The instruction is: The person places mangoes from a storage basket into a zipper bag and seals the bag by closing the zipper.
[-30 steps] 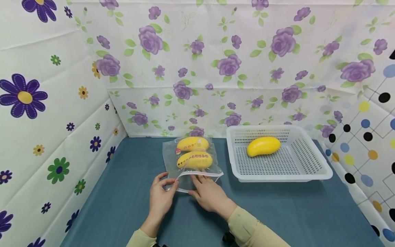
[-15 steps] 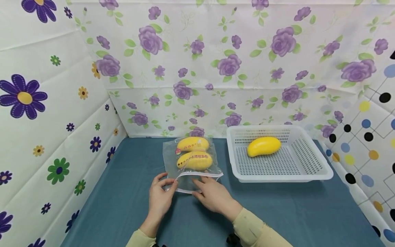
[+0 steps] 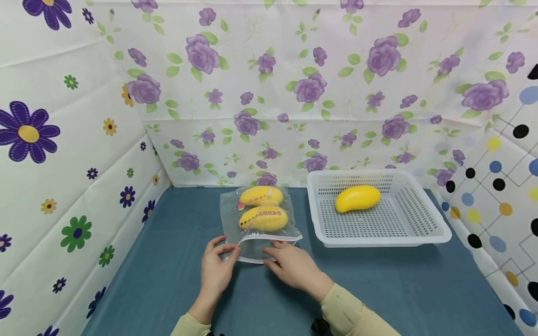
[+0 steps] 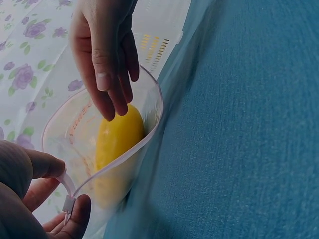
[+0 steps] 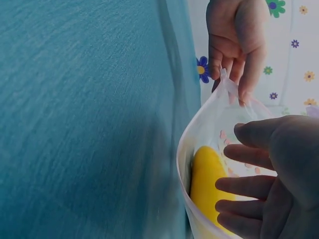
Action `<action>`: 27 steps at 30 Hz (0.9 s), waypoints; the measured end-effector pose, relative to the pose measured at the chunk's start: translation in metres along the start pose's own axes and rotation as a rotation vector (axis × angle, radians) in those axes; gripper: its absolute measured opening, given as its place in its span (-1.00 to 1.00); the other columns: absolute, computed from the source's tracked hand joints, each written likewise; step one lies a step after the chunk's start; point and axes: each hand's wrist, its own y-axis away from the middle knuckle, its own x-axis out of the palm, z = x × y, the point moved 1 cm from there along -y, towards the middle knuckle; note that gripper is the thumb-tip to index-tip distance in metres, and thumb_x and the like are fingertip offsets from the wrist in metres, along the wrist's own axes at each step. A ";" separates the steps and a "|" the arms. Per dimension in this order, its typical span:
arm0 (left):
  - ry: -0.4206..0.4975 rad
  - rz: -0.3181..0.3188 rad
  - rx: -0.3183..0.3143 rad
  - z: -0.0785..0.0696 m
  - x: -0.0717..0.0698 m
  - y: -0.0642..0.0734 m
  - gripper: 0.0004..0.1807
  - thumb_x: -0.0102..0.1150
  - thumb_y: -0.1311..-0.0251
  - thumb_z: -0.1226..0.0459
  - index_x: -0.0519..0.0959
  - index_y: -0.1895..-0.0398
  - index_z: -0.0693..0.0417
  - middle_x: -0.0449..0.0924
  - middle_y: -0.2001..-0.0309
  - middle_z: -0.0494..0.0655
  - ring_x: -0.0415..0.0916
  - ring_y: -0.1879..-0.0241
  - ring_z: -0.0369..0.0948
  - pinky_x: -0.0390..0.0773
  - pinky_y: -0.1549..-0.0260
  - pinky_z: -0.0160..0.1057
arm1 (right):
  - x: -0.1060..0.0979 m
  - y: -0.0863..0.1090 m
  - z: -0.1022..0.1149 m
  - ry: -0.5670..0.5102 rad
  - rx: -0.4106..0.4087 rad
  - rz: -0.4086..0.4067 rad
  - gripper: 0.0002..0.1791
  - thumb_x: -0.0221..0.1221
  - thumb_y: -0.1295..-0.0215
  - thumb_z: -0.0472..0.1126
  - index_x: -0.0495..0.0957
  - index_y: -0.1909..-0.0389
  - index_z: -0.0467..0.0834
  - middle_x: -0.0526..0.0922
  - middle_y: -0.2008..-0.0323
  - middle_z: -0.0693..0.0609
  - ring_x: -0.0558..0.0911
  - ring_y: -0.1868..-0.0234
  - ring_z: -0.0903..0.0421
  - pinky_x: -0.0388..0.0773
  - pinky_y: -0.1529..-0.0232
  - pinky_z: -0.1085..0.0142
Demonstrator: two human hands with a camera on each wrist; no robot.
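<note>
A clear zip bag (image 3: 230,212) with a printed front lies at the back middle, its mouth facing me and gaping. Inside it rest two yellow mangoes, the nearer mango (image 3: 264,218) below the farther mango (image 3: 261,195). My left hand (image 3: 217,267) pinches the left corner of the mouth, close to the grey slider (image 4: 69,204). At the right side of the opening is my right hand (image 3: 294,267), its fingers (image 5: 244,186) extended and spread at the mouth with nothing gripped. In the right wrist view the nearer mango shows just beyond those fingertips.
A white perforated basket (image 3: 378,241) stands to the right of the bag, holding one yellow mango (image 3: 357,198). Blue cloth (image 3: 168,261) covers the table. Flowered sheets (image 3: 277,93) rise behind and at the left, with a dotted sheet (image 3: 496,205) at the right.
My right hand has drawn back slightly toward me and to the right, its fingers less deep in the bag mouth. My left hand keeps its pinch on the corner.
</note>
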 end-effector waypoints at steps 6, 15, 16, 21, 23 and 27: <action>0.001 0.000 -0.008 -0.002 -0.001 -0.001 -0.90 0.47 -0.33 0.32 0.83 0.22 0.21 0.54 -0.33 0.15 0.44 -0.36 0.19 0.41 -0.23 0.22 | -0.003 0.002 -0.002 0.005 -0.046 -0.049 -0.63 0.22 -0.61 0.01 0.71 -0.29 0.01 0.71 -0.25 0.01 0.67 -0.27 0.04 0.64 -0.17 0.01; 0.000 -0.005 -0.018 0.000 0.000 0.000 -0.91 0.48 -0.32 0.33 0.83 0.24 0.20 0.55 -0.33 0.14 0.46 -0.35 0.18 0.44 -0.17 0.16 | -0.009 0.005 -0.005 -0.027 -0.081 -0.096 -0.68 0.23 -0.60 -0.07 0.74 -0.24 -0.02 0.74 -0.21 0.05 0.70 -0.23 0.10 0.66 -0.14 0.04; 0.002 -0.005 -0.019 0.000 0.000 0.000 -0.91 0.47 -0.32 0.33 0.83 0.24 0.20 0.55 -0.33 0.14 0.46 -0.35 0.17 0.43 -0.18 0.16 | -0.010 0.006 -0.005 -0.033 -0.091 -0.106 -0.69 0.24 -0.60 -0.08 0.74 -0.23 -0.03 0.75 -0.19 0.06 0.71 -0.22 0.11 0.67 -0.13 0.05; -0.003 -0.009 -0.022 -0.001 -0.001 -0.001 -0.91 0.47 -0.32 0.32 0.83 0.23 0.20 0.55 -0.33 0.12 0.46 -0.35 0.15 0.44 -0.14 0.12 | -0.018 0.007 -0.007 -0.062 -0.130 -0.155 -0.74 0.23 -0.60 -0.08 0.78 -0.15 0.01 0.79 -0.08 0.16 0.75 -0.10 0.20 0.70 -0.04 0.13; -0.009 -0.010 -0.020 -0.001 -0.001 -0.001 -0.90 0.47 -0.33 0.31 0.83 0.23 0.19 0.55 -0.33 0.11 0.46 -0.35 0.15 0.45 -0.09 0.09 | -0.022 0.009 -0.008 -0.079 -0.133 -0.169 -0.76 0.23 -0.61 -0.07 0.79 -0.12 0.03 0.80 -0.05 0.18 0.76 -0.04 0.24 0.71 0.01 0.16; -0.013 -0.009 -0.020 0.000 -0.002 0.000 -0.90 0.47 -0.33 0.31 0.83 0.23 0.19 0.55 -0.34 0.12 0.46 -0.35 0.15 0.45 -0.08 0.10 | -0.030 0.012 -0.011 -0.118 -0.131 -0.192 -0.76 0.23 -0.61 -0.08 0.79 -0.12 0.05 0.80 -0.01 0.20 0.76 0.07 0.29 0.71 0.08 0.21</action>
